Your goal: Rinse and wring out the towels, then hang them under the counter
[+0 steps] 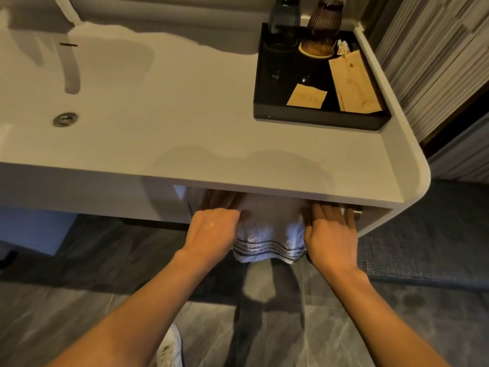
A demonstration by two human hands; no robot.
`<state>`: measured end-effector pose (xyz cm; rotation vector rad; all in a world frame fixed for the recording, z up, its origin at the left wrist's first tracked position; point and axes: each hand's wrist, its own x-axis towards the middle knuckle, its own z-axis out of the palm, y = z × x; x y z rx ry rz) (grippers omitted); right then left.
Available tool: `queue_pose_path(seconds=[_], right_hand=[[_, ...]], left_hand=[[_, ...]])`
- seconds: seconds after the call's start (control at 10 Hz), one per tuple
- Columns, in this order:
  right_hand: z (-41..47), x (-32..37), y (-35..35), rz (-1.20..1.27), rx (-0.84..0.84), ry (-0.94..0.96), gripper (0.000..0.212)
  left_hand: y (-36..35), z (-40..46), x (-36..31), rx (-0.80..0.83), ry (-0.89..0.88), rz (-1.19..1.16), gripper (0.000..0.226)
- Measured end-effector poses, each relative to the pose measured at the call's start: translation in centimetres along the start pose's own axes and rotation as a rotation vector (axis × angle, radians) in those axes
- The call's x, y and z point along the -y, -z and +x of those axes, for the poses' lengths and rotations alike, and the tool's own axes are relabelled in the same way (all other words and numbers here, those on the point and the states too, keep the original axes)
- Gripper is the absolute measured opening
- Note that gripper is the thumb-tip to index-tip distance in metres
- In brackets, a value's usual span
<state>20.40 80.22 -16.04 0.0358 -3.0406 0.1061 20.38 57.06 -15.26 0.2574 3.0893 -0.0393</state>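
Faint print on tan paper packets [354,83] in black tray [317,120], too blurred to read

Towel [270,231] hangs under counter [211,154], tray [317,120] on top

dim warm light, grey stone-look floor tiles [79,308], striped wall [423,49], possibly a woven mat [423,234]
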Motion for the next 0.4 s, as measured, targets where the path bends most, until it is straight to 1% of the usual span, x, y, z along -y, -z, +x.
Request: queue_pose_path(seconds=[0.1,0.2,0.3,0.4], right_hand=[[0.3,0.3,-0.2,0.001,0.059,-0.007,0.049],[0.2,1.2,1.6,-0.012,0.293,-0.072,0.038],[-0.6,2.6,5.0,0.032,0.367,-0.134,0.035],[-4.9,4.1,5.9,0.106,0.289,-0.067,0.063]], left_hand=[[0.7,-0.1,-1.1,0.069,0.047,-0.038,0.021],[2.6,-1.2,-2.4,0.137,0.076,-0.1,0.018],[3.5,-3.2,-2.1,0.146,0.05,-0.162,0.045],[3.7,-8.1,-1.7,0.265,-0.038,-0.221,0.074]])
